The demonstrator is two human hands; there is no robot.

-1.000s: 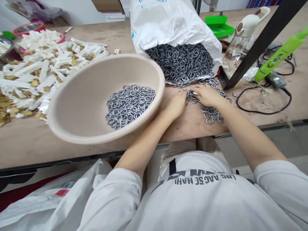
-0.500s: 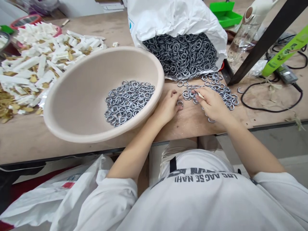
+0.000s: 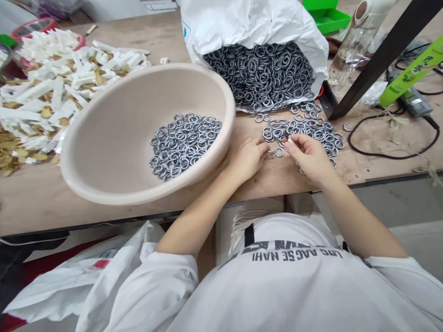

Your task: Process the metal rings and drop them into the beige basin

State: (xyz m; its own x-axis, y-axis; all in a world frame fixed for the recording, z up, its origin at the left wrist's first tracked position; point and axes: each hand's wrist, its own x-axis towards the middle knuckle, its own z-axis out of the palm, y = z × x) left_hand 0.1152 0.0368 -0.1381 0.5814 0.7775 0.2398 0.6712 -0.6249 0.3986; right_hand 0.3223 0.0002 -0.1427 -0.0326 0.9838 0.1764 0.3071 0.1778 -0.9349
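Head camera looks down past a white T-shirt to two bare hands, apart but close together on the bench. The left hand lies with its fingers loosely curled, just beside a lone steel ring. The right hand pinches a small pale piece, too small to identify. Loose steel rings scatter around the hands, and a smaller heap of rings sits in a tilted beige bowl. Beyond, a white sack spills its load onto the bench.

A knock from the left forearm could tip the bowl, and stray rings might roll off the near edge. Any shift of the sack could release more.

The worn plywood bench is scuffed. White plastic pieces and gold foil scraps pile up at the left. At the right lie a black cable and a glass bottle.
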